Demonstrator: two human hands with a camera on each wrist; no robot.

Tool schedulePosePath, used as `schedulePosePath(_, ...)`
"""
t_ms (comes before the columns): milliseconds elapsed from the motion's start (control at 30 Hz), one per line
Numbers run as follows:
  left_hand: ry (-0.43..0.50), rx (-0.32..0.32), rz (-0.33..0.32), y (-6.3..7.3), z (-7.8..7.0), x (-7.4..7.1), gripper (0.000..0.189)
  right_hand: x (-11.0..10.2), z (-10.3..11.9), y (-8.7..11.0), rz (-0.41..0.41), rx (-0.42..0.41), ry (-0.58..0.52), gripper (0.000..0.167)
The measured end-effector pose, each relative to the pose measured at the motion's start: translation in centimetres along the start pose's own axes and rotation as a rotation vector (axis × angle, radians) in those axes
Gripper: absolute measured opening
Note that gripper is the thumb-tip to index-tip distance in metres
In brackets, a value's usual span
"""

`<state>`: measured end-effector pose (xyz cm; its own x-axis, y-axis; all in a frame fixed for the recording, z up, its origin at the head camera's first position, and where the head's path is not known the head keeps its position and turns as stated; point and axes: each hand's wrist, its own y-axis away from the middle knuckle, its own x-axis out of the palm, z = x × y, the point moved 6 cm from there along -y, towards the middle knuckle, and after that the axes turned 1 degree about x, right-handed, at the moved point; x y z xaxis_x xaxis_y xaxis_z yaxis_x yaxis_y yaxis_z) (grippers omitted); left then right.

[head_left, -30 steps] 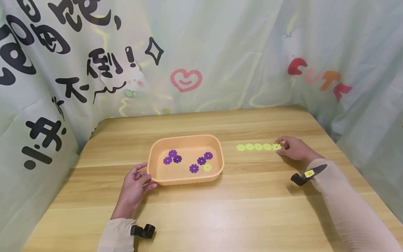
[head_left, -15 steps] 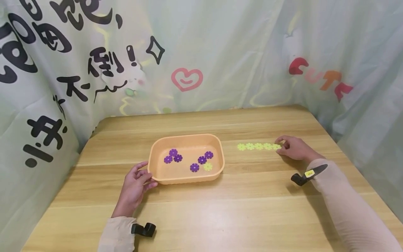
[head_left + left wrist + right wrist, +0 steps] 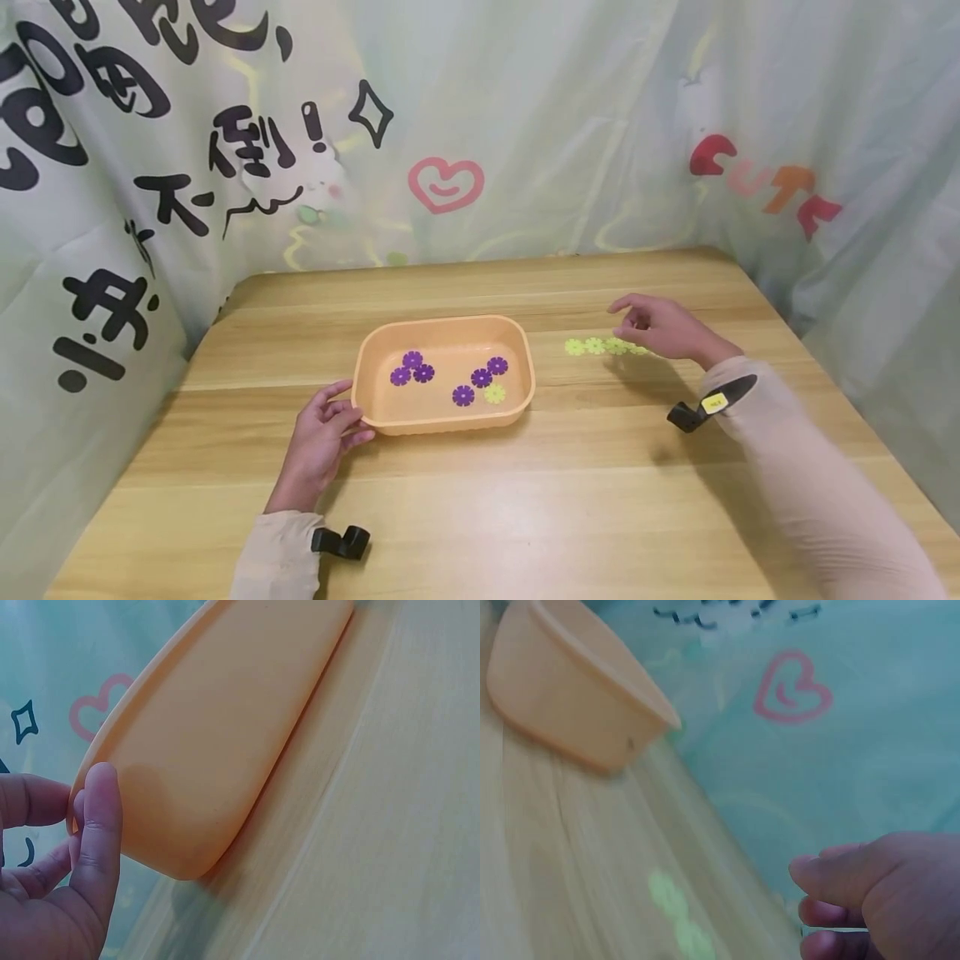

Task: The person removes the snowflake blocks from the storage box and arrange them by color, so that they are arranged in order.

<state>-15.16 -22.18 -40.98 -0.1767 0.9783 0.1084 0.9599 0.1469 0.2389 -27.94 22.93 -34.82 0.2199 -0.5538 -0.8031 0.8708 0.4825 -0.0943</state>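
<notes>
At the near left corner of an orange plastic tray (image 3: 450,430), my left hand (image 3: 318,446) pinches the rim; in the left wrist view the thumb (image 3: 102,817) lies against the outer wall. Inside the tray lie several purple flower-shaped discs (image 3: 463,396) and one yellow flower-shaped disc (image 3: 494,393). To the tray's right, a straight row of yellow flower-shaped discs (image 3: 594,346) lies on the table. My right hand (image 3: 667,327) hovers above the row's right end, hiding part of it. Its fingers are loosely bent, with nothing seen between them.
The wooden table (image 3: 480,517) reaches back to a pale printed curtain (image 3: 555,142), which also hangs along both sides. A black wrist camera (image 3: 341,542) sits on the left cuff, and another black wrist camera (image 3: 708,404) on the right.
My right hand has let go of the rightmost yellow disc, risen and moved left over the row. The left hand keeps its hold on the tray.
</notes>
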Motion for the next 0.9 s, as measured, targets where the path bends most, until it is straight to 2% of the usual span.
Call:
schedulePosePath(200,0.011,-0.005,0.000,-0.2,0.1,0.0,0.051,1.1,3.2,-2.0,0.049,-0.077,-0.028,0.029)
schedulePosePath(400,0.043,-0.015,-0.002,-0.4,0.2,-0.1,0.050,2.6,5.6,-3.8,0.120,-0.088,-0.099,0.028)
schedulePosePath(533,0.048,-0.022,-0.001,-0.5,0.2,0.0,0.050,3.4,7.0,-4.6,0.170,-0.097,-0.143,0.029)
schedulePosePath(733,0.041,-0.038,-0.012,-0.3,0.4,-0.1,0.051,5.1,9.0,-5.6,0.234,-0.165,-0.176,0.029)
schedulePosePath(900,0.038,-0.025,-0.014,-0.3,0.3,-0.2,0.049,6.3,10.6,-6.5,0.291,-0.195,-0.189,0.026)
